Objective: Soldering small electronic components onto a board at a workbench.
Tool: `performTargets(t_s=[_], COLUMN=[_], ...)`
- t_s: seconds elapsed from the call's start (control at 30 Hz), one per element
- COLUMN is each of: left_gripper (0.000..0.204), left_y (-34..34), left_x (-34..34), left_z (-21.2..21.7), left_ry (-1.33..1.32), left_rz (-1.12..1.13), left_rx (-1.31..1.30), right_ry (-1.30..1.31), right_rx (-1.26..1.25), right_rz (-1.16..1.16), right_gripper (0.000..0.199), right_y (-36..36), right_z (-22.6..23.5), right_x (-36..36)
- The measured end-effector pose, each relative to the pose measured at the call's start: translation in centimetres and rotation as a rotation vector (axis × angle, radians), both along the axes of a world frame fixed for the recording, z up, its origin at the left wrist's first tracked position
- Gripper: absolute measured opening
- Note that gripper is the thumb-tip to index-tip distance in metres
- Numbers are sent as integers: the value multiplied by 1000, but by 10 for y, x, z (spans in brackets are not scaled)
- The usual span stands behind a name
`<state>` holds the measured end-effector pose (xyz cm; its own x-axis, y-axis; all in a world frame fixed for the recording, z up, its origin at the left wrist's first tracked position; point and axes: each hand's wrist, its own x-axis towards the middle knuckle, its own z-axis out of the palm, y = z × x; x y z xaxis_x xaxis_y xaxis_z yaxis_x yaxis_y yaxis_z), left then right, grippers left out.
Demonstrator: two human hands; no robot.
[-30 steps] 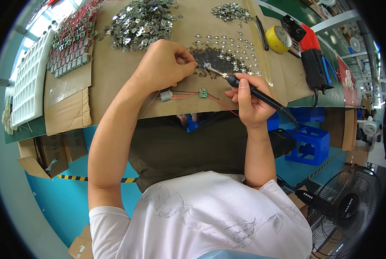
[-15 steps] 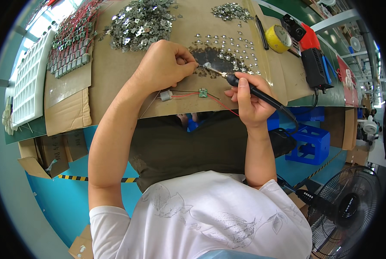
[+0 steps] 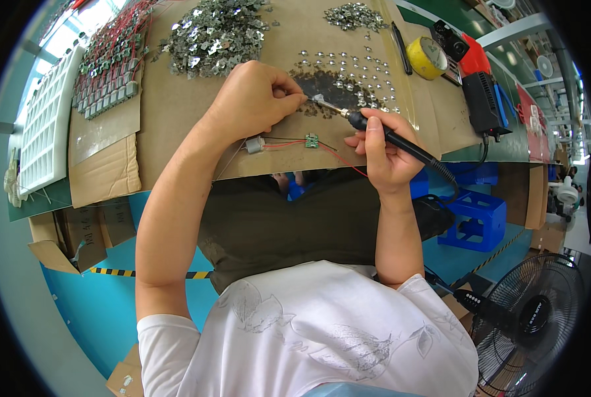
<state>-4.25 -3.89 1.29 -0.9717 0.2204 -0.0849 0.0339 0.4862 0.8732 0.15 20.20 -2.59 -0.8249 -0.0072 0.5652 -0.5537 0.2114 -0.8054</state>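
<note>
My right hand (image 3: 391, 152) grips a black soldering iron (image 3: 401, 145) like a pen. Its metal tip points left and meets a small silvery piece (image 3: 318, 99) over a dark scorched patch (image 3: 328, 86) of the cardboard. At the left of that piece, my left hand (image 3: 255, 99) is closed in a pinch; what sits between its fingertips is too small to make out. Just below both hands lies a small motor (image 3: 254, 145), with red and black wires running to a little green circuit board (image 3: 312, 141).
Rows of small metal tabs (image 3: 375, 69) lie beyond the iron, with heaps of metal pieces (image 3: 212, 36) behind. Wired motors (image 3: 110, 73) and a white tray (image 3: 50, 119) stand left. Yellow tape (image 3: 427, 58) and a black box (image 3: 486, 102) are right.
My left fingertips have shifted very slightly right, toward the iron's tip. Otherwise both hands and the iron keep nearly the same place.
</note>
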Motion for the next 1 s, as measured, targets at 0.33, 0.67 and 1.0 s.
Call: performTargets(t_s=[0.33,0.67,1.0], left_gripper=[18,18,21], left_y=[-1,-18,-31], left_x=[2,9,26], left_z=[5,16,14], left_ry=[-13,-16,104], left_rz=[45,189,75], left_rx=[60,271,286], right_ry=[20,32,247], right_rx=[-170,314,472], right_rz=[23,78,97], right_gripper=[14,26,42], right_y=[2,1,-9], right_z=[-2,26,26], right_x=[4,16,19])
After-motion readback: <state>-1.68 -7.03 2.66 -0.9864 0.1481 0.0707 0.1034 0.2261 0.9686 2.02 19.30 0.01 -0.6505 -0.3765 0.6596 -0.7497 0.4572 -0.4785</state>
